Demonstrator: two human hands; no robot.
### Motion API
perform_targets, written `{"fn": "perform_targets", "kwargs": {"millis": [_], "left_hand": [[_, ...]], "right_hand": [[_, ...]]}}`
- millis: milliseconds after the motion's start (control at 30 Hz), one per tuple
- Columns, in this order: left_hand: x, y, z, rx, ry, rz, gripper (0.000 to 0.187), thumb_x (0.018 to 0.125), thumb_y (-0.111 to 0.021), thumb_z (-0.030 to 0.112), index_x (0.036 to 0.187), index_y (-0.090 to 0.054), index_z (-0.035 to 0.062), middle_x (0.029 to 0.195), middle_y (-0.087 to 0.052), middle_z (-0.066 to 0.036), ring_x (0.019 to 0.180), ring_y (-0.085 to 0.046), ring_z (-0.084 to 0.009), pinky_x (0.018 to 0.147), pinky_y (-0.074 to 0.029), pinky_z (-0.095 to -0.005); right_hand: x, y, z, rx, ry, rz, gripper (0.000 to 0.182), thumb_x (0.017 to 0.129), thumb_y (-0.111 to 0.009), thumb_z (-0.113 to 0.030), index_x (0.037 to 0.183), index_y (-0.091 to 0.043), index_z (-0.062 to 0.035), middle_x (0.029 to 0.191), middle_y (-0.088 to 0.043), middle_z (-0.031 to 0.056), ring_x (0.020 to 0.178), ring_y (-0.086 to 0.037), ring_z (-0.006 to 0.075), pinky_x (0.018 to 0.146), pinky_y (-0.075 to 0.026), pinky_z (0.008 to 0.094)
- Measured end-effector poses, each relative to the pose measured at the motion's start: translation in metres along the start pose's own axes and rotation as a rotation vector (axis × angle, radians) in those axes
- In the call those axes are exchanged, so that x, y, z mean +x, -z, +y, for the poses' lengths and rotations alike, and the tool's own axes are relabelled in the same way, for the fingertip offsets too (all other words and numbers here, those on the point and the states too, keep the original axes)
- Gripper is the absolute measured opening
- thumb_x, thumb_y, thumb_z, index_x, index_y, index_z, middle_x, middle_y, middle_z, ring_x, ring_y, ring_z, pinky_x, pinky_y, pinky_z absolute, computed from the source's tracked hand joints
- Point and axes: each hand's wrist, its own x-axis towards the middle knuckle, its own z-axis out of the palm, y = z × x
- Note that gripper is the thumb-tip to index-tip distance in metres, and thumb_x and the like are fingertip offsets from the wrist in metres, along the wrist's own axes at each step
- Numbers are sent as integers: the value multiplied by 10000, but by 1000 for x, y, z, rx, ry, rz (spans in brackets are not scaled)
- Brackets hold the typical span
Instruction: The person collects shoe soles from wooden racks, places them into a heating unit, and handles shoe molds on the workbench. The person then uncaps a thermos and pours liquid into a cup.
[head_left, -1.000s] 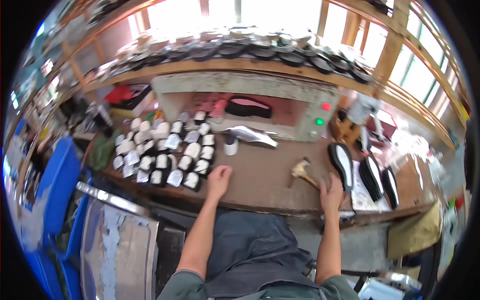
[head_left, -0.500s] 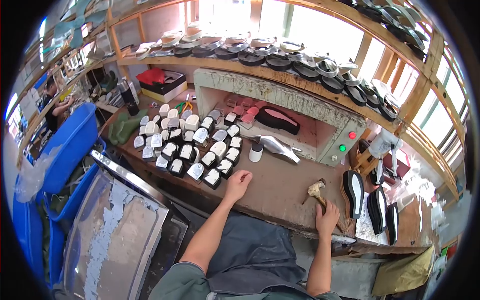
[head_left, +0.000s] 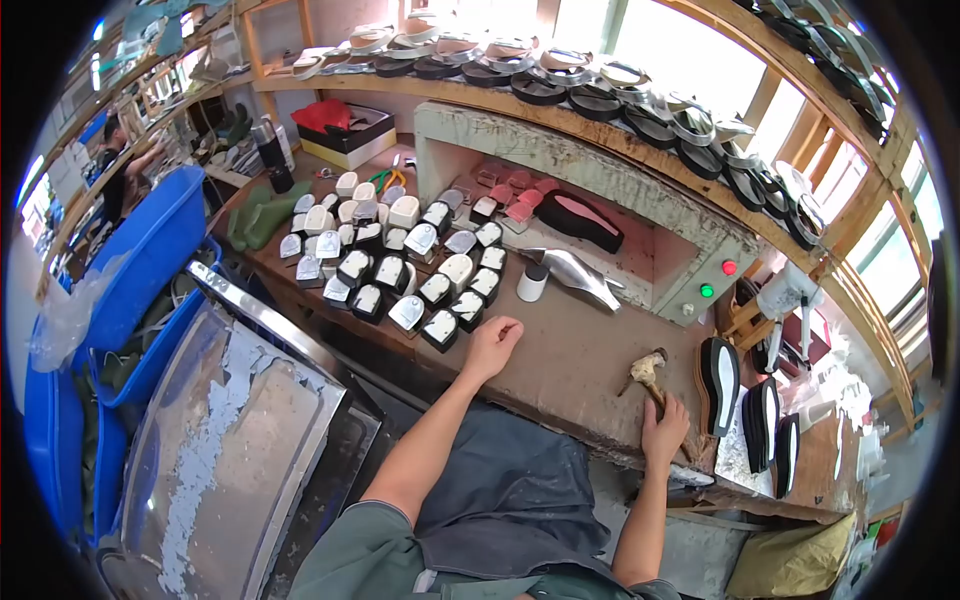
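Note:
My left hand (head_left: 493, 347) rests on the bench's front part with its fingers curled in, and nothing shows in it. Just left of it stand many small heel-shaped blocks (head_left: 440, 327), black or pale, with white or silvery tops. My right hand (head_left: 664, 430) lies over the wooden handle of a hammer (head_left: 645, 372), its fingers around the handle. The hammer's head points away from me, and the handle's end comes out beyond the hand. Between and behind the hands are a white jar with a dark lid (head_left: 532, 283) and a shiny metal foot-shaped form (head_left: 575, 278).
A worn metal box (head_left: 560, 140) with red and green buttons stands at the back, a dark sole (head_left: 580, 221) inside. Thick soles (head_left: 718, 385) stand at right. Sandals (head_left: 565, 65) line the shelf above. Blue tubs (head_left: 140, 270) are at left, and a person (head_left: 118, 170) is beyond.
The view has turned slightly, so the bench things appear shifted right. Both hands keep their places on the bench and the hammer.

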Motion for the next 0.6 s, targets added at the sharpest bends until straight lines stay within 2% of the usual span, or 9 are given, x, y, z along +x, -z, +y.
{"fn": "perform_targets", "kwargs": {"millis": [400, 467, 600], "left_hand": [[-1, -2, -4, 40, -43, 20, 147, 852, -617, 180, 878, -635, 36, 810, -627, -103, 671, -606, -223, 604, -472, -318], [-1, -1, -4, 27, -43, -1, 148, 862, -622, 155, 912, -634, 16, 837, -625, -89, 679, -603, -185, 616, -470, -292], [-1, 1, -1, 78, -49, 28, 146, 865, -617, 151, 909, -635, 14, 830, -623, -92, 687, -601, -187, 614, -466, -293]], "right_hand": [[0, -5, 6, -12, 38, 3, 414, 882, -574, -310, 1166, -560, -9, 1119, -580, 161, 1058, -508, 351, 900, -384, 439], [0, -4, 5, -18, 56, 21, 406, 882, -579, -300, 1160, -562, -5, 1103, -584, 172, 1037, -517, 362, 883, -395, 445], [1, -6, 8, -14, 91, 44, 387, 878, -596, -278, 1145, -573, 1, 1074, -594, 195, 1005, -534, 382, 855, -415, 460]]}}
